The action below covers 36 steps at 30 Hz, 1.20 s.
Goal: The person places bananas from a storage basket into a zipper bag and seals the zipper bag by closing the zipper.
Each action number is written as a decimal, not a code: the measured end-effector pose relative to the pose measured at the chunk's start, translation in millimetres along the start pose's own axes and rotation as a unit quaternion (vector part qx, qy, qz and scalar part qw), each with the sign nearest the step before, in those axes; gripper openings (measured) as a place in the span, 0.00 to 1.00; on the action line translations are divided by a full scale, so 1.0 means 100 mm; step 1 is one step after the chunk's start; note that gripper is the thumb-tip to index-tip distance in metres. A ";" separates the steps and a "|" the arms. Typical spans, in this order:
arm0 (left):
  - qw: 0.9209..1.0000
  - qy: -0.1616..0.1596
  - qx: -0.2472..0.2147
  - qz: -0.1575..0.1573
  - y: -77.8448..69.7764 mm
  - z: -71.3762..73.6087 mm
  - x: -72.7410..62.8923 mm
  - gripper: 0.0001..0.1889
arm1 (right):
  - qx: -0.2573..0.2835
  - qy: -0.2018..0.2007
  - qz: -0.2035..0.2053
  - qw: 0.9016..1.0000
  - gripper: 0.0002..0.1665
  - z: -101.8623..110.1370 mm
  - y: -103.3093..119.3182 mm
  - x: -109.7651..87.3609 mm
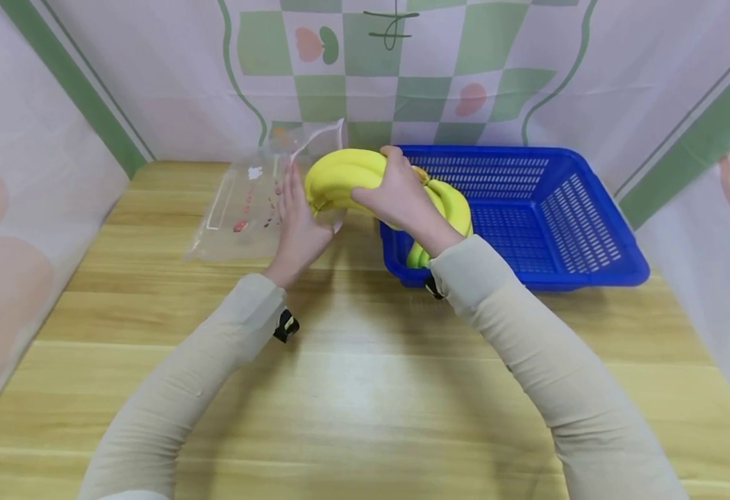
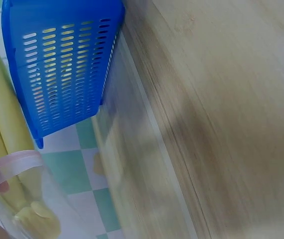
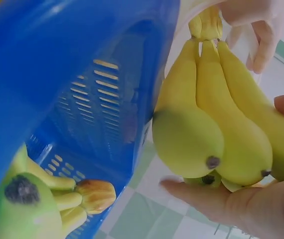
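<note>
My right hand [image 1: 403, 194] grips a yellow bunch of bananas [image 1: 346, 173] above the table, left of the blue basket. Its stem end points left, into the mouth of a clear zip bag [image 1: 227, 208]. My left hand [image 1: 301, 226] holds the bag at its mouth, beside the stem end. In the left wrist view the bag's pale rim [image 2: 20, 162] passes round the bananas [image 2: 7, 114]. Seen from the right wrist, the dark banana tips face the camera, with right-hand fingers on both sides. A second banana bunch [image 1: 455, 208] lies in the basket's left end.
A blue slotted basket [image 1: 615, 229] stands at the table's back right. The wooden table [image 1: 352, 389] reaches toward me in front of it. Behind hangs a checkered curtain [image 1: 371, 90], with pale fabric [image 1: 21, 208] along the left side.
</note>
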State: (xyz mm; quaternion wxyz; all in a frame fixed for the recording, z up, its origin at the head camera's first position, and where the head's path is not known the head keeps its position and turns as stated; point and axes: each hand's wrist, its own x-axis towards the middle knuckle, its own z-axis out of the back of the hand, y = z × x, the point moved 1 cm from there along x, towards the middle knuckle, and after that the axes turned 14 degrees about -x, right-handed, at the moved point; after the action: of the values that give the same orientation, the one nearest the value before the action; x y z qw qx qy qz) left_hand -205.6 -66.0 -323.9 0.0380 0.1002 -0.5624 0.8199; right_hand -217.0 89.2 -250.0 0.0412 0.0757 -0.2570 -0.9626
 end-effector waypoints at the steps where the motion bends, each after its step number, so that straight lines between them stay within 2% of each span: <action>1: 1.000 0.001 0.001 -0.003 0.00 0.00 0.00 0.57 | 0.004 -0.001 -0.003 1.000 0.51 0.00 0.00 0.00; 5: 1.000 -0.001 0.003 -0.013 0.00 -0.01 0.00 0.56 | 0.008 -0.006 -0.011 1.000 0.51 -0.02 0.01 -0.01; 15: 1.000 -0.005 -0.011 -0.001 0.04 0.02 0.00 0.58 | -0.044 -0.006 0.014 0.999 0.50 -0.07 0.02 0.02; 25: 1.000 -0.010 -0.027 0.003 0.01 0.05 0.03 0.57 | -0.044 -0.014 0.028 0.999 0.48 -0.08 -0.05 0.07; 31: 0.999 -0.011 -0.037 0.008 -0.02 0.07 0.06 0.57 | -0.043 0.000 0.019 0.999 0.51 -0.08 -0.05 0.09; 36: 0.999 -0.007 -0.040 0.004 -0.04 0.06 0.06 0.57 | -0.046 0.009 0.027 0.999 0.51 -0.08 -0.07 0.09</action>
State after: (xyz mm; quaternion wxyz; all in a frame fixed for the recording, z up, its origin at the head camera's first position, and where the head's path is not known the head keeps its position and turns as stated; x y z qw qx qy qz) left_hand -209.9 -70.7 -317.1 0.0350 0.1022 -0.5957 0.7959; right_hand -224.7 90.1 -261.0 0.0731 0.0755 -0.2140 -0.9712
